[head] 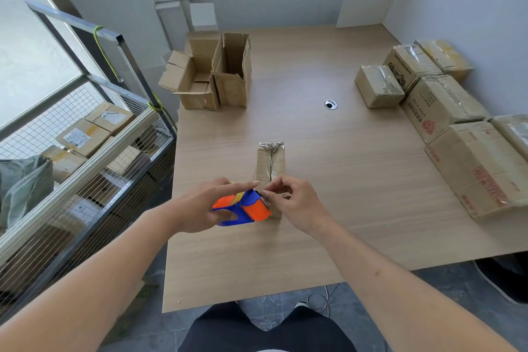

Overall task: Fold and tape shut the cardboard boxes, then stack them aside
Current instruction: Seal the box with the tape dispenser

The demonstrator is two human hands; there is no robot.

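A small narrow cardboard box [271, 163] lies in the middle of the wooden table [357, 208], with shiny tape along its top seam. My left hand [205, 203] holds a blue and orange tape dispenser [244, 207] at the box's near end. My right hand [291, 200] pinches the tape end at the dispenser's toothed blade, just over the near end of the box. Two unsealed boxes [211, 77] stand at the far left of the table with their flaps up.
Several taped boxes [445, 111] are grouped along the table's right edge. A cable hole [331, 104] sits in the tabletop. A wire cage cart [85, 157] with parcels stands left of the table. A white wall closes the back.
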